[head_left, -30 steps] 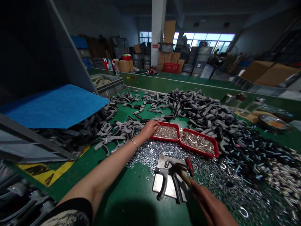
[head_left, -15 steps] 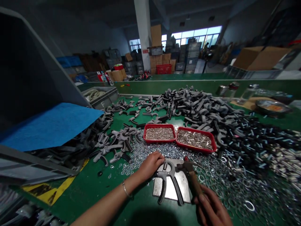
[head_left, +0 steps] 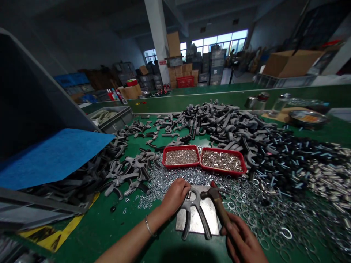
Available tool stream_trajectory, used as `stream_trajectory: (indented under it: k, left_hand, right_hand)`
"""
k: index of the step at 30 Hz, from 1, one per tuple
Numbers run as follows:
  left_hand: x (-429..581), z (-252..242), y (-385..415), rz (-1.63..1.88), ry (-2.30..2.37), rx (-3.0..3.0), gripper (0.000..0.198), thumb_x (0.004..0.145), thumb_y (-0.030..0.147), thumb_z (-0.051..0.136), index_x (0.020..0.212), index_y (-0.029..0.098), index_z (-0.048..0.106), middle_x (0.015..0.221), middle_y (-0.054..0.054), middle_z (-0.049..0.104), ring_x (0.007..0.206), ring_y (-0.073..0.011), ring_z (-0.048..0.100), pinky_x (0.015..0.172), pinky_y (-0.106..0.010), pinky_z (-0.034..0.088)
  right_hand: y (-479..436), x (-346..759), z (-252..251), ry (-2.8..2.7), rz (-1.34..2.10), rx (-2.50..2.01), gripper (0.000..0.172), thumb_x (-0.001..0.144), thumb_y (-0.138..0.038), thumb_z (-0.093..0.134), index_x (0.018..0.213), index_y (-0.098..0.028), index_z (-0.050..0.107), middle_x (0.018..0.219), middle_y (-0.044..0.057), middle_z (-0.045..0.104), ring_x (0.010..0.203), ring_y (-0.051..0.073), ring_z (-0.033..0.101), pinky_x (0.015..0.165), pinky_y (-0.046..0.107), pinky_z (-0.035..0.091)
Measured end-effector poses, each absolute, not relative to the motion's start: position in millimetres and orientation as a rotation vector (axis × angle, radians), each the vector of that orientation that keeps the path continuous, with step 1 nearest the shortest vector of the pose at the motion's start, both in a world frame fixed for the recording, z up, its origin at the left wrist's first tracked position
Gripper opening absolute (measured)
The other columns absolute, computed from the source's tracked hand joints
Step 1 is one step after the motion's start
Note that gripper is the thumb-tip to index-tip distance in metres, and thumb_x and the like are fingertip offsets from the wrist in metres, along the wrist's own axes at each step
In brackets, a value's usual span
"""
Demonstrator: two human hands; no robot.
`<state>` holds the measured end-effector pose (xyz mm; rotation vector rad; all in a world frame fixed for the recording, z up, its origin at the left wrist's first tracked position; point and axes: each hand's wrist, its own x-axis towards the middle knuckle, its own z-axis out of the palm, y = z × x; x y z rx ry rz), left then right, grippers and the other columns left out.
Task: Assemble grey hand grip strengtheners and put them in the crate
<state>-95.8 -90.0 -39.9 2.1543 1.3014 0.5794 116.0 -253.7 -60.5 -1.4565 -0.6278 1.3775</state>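
Observation:
My left hand (head_left: 174, 195) is curled in a pinch at the top of a grey two-armed handle assembly (head_left: 195, 215) that lies on a small steel plate (head_left: 206, 219). What its fingertips hold is too small to make out. My right hand (head_left: 241, 239) grips the wooden shaft of a hammer (head_left: 216, 202), whose head hovers just right of the assembly's top. Two red trays, one of small nuts (head_left: 181, 157) and one of pins (head_left: 222, 160), stand just beyond the plate.
Loose washers (head_left: 246, 204) cover the green table around the plate. A big heap of grey handle parts (head_left: 219, 124) lies behind, with black and metal parts (head_left: 301, 164) at right. A grey bin with a blue sheet (head_left: 52, 157) sits at left.
My left hand came back from the nut tray to the top of the handle assembly. The hammer in my right hand rose and shifted nearer to the assembly.

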Motion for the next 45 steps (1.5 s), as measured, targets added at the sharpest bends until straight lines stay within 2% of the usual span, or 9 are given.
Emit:
stream_trajectory:
  k: [4,6,10,15,21,26,31,40,45]
  left_hand:
    - [-99.0,-52.3,-91.1,0.561,1.256,2.362,0.017,0.099,0.021,0.050,0.088,0.017,0.064,0.089,-0.006,0.063,0.088,-0.0211,0.057,0.085,-0.034,0.046]
    - [-102.0,-58.2,-91.0,0.547,1.153,2.578,0.018,0.100,0.019,0.047,0.092,0.016,0.063,0.092,-0.008,0.063,0.091,-0.0225,0.055,0.084,-0.036,0.045]
    - [-107.5,-59.2,-87.0,0.473,0.927,2.817,0.023,0.102,0.017,0.041,0.096,0.014,0.063,0.096,-0.011,0.063,0.091,-0.0240,0.054,0.082,-0.037,0.045]
    - [-108.8,-47.1,-79.5,0.526,1.019,2.459,0.017,0.101,0.020,0.046,0.093,0.017,0.061,0.094,-0.006,0.063,0.092,-0.0208,0.056,0.086,-0.034,0.046]
    - [-111.0,-49.6,-79.8,0.596,1.059,2.223,0.014,0.098,0.019,0.051,0.089,0.019,0.061,0.093,-0.004,0.063,0.092,-0.0194,0.057,0.087,-0.032,0.045]
    - [-113.1,-51.7,-79.2,0.626,1.053,2.154,0.014,0.096,0.019,0.052,0.088,0.019,0.063,0.093,-0.004,0.063,0.093,-0.0190,0.058,0.087,-0.032,0.045]
    - [-114.2,-50.9,-79.3,0.651,1.037,2.151,0.013,0.096,0.019,0.053,0.089,0.018,0.064,0.092,-0.004,0.064,0.093,-0.0187,0.058,0.087,-0.031,0.045]
    - [-116.9,-52.1,-79.0,0.623,1.009,2.264,0.013,0.098,0.018,0.052,0.091,0.017,0.062,0.094,-0.006,0.064,0.093,-0.0193,0.057,0.088,-0.032,0.046]
    - [-120.4,-57.3,-78.2,0.613,1.022,2.355,0.013,0.100,0.020,0.051,0.093,0.017,0.062,0.093,-0.005,0.064,0.092,-0.0189,0.057,0.086,-0.032,0.048]
  right_hand:
    - [-254.5,116.2,-63.4,-0.657,1.391,-1.450,0.056,0.082,-0.062,0.066,0.122,-0.025,0.055,0.081,0.000,0.069,0.036,0.004,0.041,0.037,0.017,0.023]
    - [-255.4,116.2,-60.1,-0.667,1.380,-1.456,0.055,0.082,-0.062,0.067,0.122,-0.025,0.057,0.084,0.001,0.071,0.040,0.006,0.047,0.038,0.018,0.029]
    - [-254.4,120.1,-40.5,-0.690,1.319,-1.507,0.056,0.081,-0.062,0.067,0.124,-0.027,0.058,0.099,0.006,0.074,0.068,0.018,0.068,0.050,0.024,0.048]
    - [-243.9,127.5,-15.4,-0.857,1.248,-1.545,0.053,0.079,-0.060,0.070,0.119,-0.026,0.064,0.109,0.007,0.074,0.096,0.025,0.069,0.074,0.029,0.056]
    - [-243.3,117.9,-17.8,-0.699,1.289,-1.583,0.059,0.081,-0.063,0.066,0.127,-0.028,0.057,0.089,0.004,0.074,0.055,0.015,0.058,0.042,0.022,0.041]
    - [-248.4,116.9,-24.4,-0.668,1.325,-1.591,0.062,0.078,-0.064,0.068,0.127,-0.027,0.056,0.089,0.003,0.072,0.051,0.013,0.055,0.040,0.022,0.037]
    - [-249.8,117.4,-26.3,-0.679,1.280,-1.564,0.059,0.079,-0.063,0.067,0.125,-0.027,0.057,0.085,0.003,0.071,0.058,0.015,0.059,0.043,0.021,0.040]
    - [-251.7,116.7,-25.2,-0.681,1.351,-1.555,0.057,0.081,-0.062,0.066,0.126,-0.028,0.057,0.088,0.004,0.072,0.047,0.011,0.052,0.038,0.021,0.034]
    - [-250.6,114.6,-26.3,-0.670,1.341,-1.567,0.059,0.080,-0.063,0.067,0.126,-0.028,0.055,0.087,0.003,0.071,0.054,0.013,0.056,0.041,0.021,0.037]
